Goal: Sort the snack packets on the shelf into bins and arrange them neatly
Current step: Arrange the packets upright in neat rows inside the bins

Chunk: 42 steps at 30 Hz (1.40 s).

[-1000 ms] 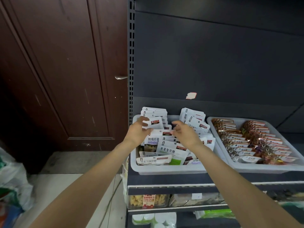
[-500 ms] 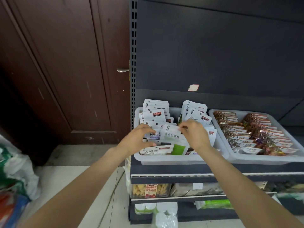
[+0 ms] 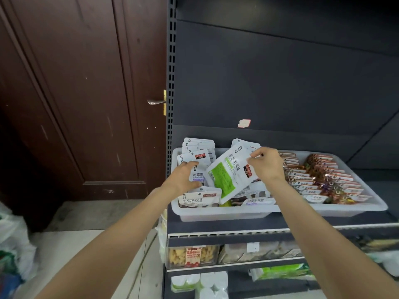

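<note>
Dark metal shelving point(image 3: 280, 72) stands beside a brown wooden door point(image 3: 86, 93), and on its upper shelf point(image 3: 226, 225) two pale plastic bins sit side by side, touching. In the left bin point(image 3: 216, 213), white snack packets point(image 3: 195, 156) stand in rows along the back wall, while others lie loose and overlapping toward the front edge. The right hand point(image 3: 266, 166) pinches the top edge of a white packet with a green panel point(image 3: 226, 175), holding it tilted above the middle of that bin, its lower corner down among the loose packets. The left hand point(image 3: 184, 176) rests on the packets at the bin's left side, fingers curled against a white packet with a purple label point(image 3: 197, 175); whether it grips that packet I cannot tell. A chocolate-labelled packet point(image 3: 198, 199) lies flat at the front left corner. The right bin point(image 3: 356, 209) holds orderly rows of brown and orange packets point(image 3: 319, 175). Below, lower shelves carry boxed snacks point(image 3: 193, 255), and plastic bags point(image 3: 13, 244) sit on the floor by the door.
</note>
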Tool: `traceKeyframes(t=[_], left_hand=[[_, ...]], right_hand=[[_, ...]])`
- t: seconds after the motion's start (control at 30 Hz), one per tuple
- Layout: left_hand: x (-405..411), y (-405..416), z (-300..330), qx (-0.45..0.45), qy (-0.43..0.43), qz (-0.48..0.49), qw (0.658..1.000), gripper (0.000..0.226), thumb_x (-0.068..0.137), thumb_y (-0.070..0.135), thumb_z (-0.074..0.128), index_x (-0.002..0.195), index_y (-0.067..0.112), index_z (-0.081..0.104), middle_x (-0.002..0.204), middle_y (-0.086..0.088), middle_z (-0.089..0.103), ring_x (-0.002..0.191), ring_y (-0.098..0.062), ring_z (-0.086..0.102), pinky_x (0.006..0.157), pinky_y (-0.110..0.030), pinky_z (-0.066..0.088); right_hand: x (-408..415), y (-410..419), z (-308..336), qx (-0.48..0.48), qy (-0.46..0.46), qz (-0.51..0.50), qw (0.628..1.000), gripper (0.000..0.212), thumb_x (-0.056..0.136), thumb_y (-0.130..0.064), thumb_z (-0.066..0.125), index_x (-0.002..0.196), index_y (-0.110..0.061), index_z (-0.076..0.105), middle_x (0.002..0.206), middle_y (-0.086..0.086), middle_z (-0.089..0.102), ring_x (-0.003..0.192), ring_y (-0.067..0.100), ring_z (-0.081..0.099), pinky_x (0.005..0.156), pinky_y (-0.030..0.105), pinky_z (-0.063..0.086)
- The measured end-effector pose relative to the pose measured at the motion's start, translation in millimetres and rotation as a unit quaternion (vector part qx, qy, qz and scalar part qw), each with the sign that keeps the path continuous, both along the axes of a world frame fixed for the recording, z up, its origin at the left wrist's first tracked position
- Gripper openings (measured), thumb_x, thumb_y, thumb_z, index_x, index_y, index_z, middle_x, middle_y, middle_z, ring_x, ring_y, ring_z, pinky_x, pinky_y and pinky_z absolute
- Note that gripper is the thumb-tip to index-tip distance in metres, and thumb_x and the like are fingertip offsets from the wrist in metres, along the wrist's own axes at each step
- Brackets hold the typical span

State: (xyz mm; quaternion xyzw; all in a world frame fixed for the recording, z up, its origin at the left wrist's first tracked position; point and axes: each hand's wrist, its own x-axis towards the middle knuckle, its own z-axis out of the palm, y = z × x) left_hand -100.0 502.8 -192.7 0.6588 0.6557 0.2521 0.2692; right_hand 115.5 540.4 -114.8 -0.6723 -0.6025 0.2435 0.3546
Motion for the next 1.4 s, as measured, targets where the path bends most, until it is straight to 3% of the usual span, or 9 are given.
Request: traceKeyframes(t=[0.2,0.3,0.4,0.7,0.8,0.9,1.0,1.2,1.4], left_hand=[[-2.4,0.9,1.8,-0.025,-0.012,-0.010,1.000,0.076,0.080,0.023,0.074,0.144,0.018,0.033,0.144,-0.008,0.038,0.125,-0.026,0.045,0.103,-0.034,0.041],[-4.5,2.4,3.8,-0.041,-0.016,-0.019,0.999,0.080,0.078,0.025,0.077,0.144,0.019,0.032,0.145,-0.006,0.037,0.128,-0.025,0.043,0.106,-0.035,0.038],[-4.9,5.4,5.9,-0.052,-0.015,-0.037,0.998,0.084,0.075,0.028,0.079,0.144,0.018,0.033,0.145,-0.006,0.038,0.131,-0.024,0.040,0.109,-0.039,0.034],[0.2,16.0,5.6,-0.019,-0.022,0.032,0.999,0.044,0.093,0.014,0.058,0.134,0.010,0.045,0.131,-0.011,0.051,0.121,-0.025,0.049,0.095,-0.028,0.041],[1.5,19.0,6.1,-0.015,-0.040,0.060,0.997,0.033,0.093,0.017,0.057,0.125,0.010,0.052,0.117,-0.010,0.057,0.110,-0.026,0.056,0.084,-0.026,0.044],[1.4,19.8,5.0,-0.009,-0.035,0.074,0.997,0.025,0.094,0.013,0.053,0.118,0.010,0.059,0.112,-0.010,0.061,0.102,-0.025,0.059,0.073,-0.023,0.045],[-0.9,23.0,2.3,0.002,-0.025,0.090,0.996,0.023,0.093,0.004,0.050,0.110,0.008,0.066,0.111,-0.010,0.066,0.101,-0.023,0.061,0.075,-0.018,0.044],[-5.1,30.9,0.8,-0.006,-0.041,0.150,0.988,0.017,0.093,0.005,0.052,0.100,0.007,0.067,0.095,-0.014,0.071,0.085,-0.025,0.068,0.067,-0.027,0.053],[-3.0,32.8,-2.9,-0.005,-0.068,0.192,0.979,0.016,0.094,0.008,0.054,0.102,0.009,0.067,0.096,-0.008,0.068,0.071,-0.013,0.062,0.059,-0.015,0.048]], right_hand=[[7.3,-1.6,11.8,0.004,0.079,-0.022,0.997,0.022,0.082,0.002,0.059,0.068,-0.014,0.056,0.081,0.005,0.061,0.077,0.020,0.061,0.049,0.028,0.053],[3.9,-0.3,15.2,0.023,0.108,-0.042,0.993,0.013,0.085,0.000,0.058,0.084,-0.013,0.055,0.098,0.011,0.061,0.086,0.024,0.062,0.063,0.038,0.058],[-4.2,0.5,19.5,0.027,0.118,-0.017,0.993,0.032,0.089,0.001,0.054,0.113,-0.020,0.054,0.109,0.009,0.058,0.078,0.018,0.061,0.054,0.027,0.056],[-23.5,5.1,26.6,0.029,0.073,0.125,0.989,0.026,0.093,0.000,0.046,0.098,-0.011,0.069,0.092,0.013,0.070,0.078,0.020,0.067,0.084,0.039,0.055],[-16.2,19.1,32.7,0.098,-0.047,0.145,0.983,0.013,0.085,-0.014,0.068,0.096,-0.008,0.072,0.089,0.004,0.070,0.085,0.017,0.067,0.083,0.027,0.050],[-15.0,28.4,28.4,0.155,-0.208,0.129,0.957,0.015,0.089,-0.026,0.065,0.096,-0.014,0.071,0.099,0.006,0.065,0.095,0.020,0.057,0.073,0.028,0.047],[-17.4,39.2,19.0,0.165,-0.195,0.118,0.960,0.014,0.087,-0.027,0.066,0.096,-0.016,0.070,0.108,-0.002,0.050,0.095,0.009,0.041,0.075,0.031,0.046],[-20.9,57.5,28.5,0.195,-0.332,0.155,0.910,0.021,0.097,-0.030,0.050,0.098,-0.027,0.071,0.099,-0.006,0.065,0.111,0.017,0.043,0.085,0.028,0.022],[-25.7,70.2,15.0,0.060,-0.262,0.213,0.939,0.018,0.097,-0.026,0.052,0.094,-0.019,0.068,0.091,0.002,0.064,0.088,0.026,0.059,0.068,0.029,0.039]])
